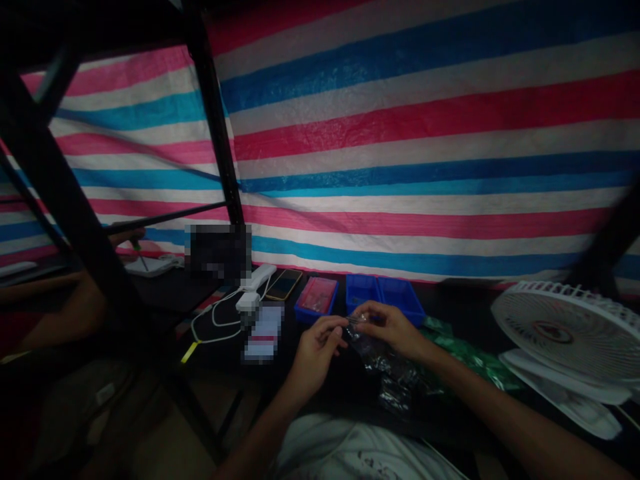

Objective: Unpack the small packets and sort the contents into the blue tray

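Observation:
My left hand and my right hand meet over a dark table, both pinched on a small thin item held between their fingertips; it is too small and dim to name. Below the hands lies a crumpled clear plastic bag. Green packets lie under my right forearm.
Three blue trays stand behind the hands. A phone, a white power strip with cables and a white fan at right share the table. Another person's arm is at far left. A striped tarp hangs behind.

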A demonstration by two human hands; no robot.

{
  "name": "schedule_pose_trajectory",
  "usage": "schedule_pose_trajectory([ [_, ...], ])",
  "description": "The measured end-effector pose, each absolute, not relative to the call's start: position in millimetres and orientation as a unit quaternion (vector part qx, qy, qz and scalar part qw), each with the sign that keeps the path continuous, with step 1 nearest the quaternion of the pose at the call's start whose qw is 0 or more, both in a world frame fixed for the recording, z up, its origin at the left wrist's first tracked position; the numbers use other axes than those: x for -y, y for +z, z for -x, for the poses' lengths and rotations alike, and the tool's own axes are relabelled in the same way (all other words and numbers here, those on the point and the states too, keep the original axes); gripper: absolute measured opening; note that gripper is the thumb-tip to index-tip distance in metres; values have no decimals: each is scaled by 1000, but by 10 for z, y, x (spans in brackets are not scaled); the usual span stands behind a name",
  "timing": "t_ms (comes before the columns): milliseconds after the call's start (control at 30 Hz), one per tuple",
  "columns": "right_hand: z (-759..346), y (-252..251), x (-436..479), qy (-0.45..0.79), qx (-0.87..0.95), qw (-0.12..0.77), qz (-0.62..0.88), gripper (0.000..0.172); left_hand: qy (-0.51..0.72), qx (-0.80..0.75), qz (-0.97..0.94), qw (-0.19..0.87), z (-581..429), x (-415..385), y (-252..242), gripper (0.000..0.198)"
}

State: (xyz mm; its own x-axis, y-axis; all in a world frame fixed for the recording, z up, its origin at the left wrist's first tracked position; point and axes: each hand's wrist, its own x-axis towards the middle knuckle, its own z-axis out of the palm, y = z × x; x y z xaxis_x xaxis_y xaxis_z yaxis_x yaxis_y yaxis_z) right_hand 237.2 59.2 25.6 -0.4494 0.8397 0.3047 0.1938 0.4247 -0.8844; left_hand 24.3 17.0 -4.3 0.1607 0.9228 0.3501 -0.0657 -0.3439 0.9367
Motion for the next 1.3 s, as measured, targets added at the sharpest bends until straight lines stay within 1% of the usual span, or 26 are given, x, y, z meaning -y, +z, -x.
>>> schedule_pose_trajectory([
  [67,-2386,257,-600,401,755,391,341,28,547,-350,-614,449,-241,-165,-31,30],
  [233,-2425,253,-628,325,782,406,344,28,557,-350,-611,440,-239,-169,-7,29],
  [433,-2407,276,-613,380,753,411,347,31,554,-351,-608,448,-235,-169,-15,27],
  [567,-2411,297,-611,363,750,423,357,29,558,-354,-614,431,-223,-163,-11,29],
  [733,-2430,288,-629,380,735,433,358,29,556,-355,-620,426,-216,-173,-12,30],
  [867,-2439,261,-665,360,734,444,368,27,564,-351,-618,420,-216,-194,-29,30],
  [967,-2453,240,-700,320,723,471,390,26,567,-366,-608,419,-215,-203,-41,30],
  [1100,-2493,233,-727,209,731,493,424,25,560,-382,-603,420,-214,-205,-59,29],
  [1200,-2523,232,-734,144,751,467,444,26,552,-388,-605,421,-217,-200,-63,28],
  [1300,-2543,199,-752,85,783,409,461,29,541,-397,-608,425,-224,-190,-48,28],
])
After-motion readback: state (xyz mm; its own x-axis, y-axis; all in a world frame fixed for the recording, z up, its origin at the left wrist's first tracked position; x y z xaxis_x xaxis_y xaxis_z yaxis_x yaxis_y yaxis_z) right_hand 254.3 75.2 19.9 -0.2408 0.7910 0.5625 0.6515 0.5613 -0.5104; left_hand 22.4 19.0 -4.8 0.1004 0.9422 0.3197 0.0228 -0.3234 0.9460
